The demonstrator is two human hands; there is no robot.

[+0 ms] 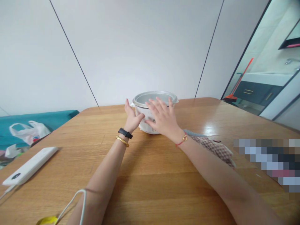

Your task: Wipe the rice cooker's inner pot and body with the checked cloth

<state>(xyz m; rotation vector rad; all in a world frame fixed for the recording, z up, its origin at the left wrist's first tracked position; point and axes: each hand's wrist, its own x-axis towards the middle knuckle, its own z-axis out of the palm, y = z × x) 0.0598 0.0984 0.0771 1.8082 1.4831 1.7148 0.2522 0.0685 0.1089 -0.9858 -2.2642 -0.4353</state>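
A white rice cooker (142,112) with a silver rim and no lid on it stands toward the far edge of the wooden table (145,175). At its left front side is my left hand (133,118), fingers stretched upward and thumb pointing right. My right hand (162,117) is spread in front of the pot, hiding much of its front and right side. Neither hand grips anything; whether the fingertips touch the cooker I cannot tell. Beside my right wrist lies a checked brown and white cloth (213,147) with a grey edge.
On the left of the table rests a white power bank (31,165) with a white cable (82,200) near my left forearm. A yellow object (47,220) sits at the bottom edge. The white wall (140,47) rises behind the table. Plastic bags (31,132) lie on a teal seat.
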